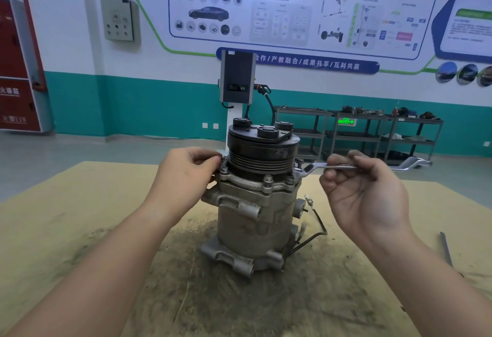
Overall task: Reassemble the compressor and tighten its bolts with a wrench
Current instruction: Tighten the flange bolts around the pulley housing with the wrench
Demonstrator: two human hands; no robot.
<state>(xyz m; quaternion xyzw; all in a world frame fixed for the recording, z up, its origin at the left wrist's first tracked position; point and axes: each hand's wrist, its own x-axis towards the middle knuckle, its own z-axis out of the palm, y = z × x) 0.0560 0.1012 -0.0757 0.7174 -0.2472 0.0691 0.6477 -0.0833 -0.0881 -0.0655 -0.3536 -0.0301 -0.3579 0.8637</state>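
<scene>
Head view: the compressor [257,198] stands upright on the stained board [80,203]. Your left hand [186,171] pinches a bolt [222,159] at its left flange. Your right hand [364,190], right of it, grips the wrench [335,167], its end on a right-side bolt. Behind, a banner [298,64] reads "合作/产教融合/成果共享/互利共赢".

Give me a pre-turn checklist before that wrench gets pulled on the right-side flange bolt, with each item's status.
1. Compressor standing upright on the mat: ok.
2. Wrench end at the right-side bolt: ok; full seating cannot tell.
3. Right hand holding the wrench shank: ok, a fingertip pinch only.
4. Left hand steadying at the left flange bolt: ok.
5. Front bolts in place: ok; tightness cannot tell.
6. Cable clear of the wrench: ok.
</scene>
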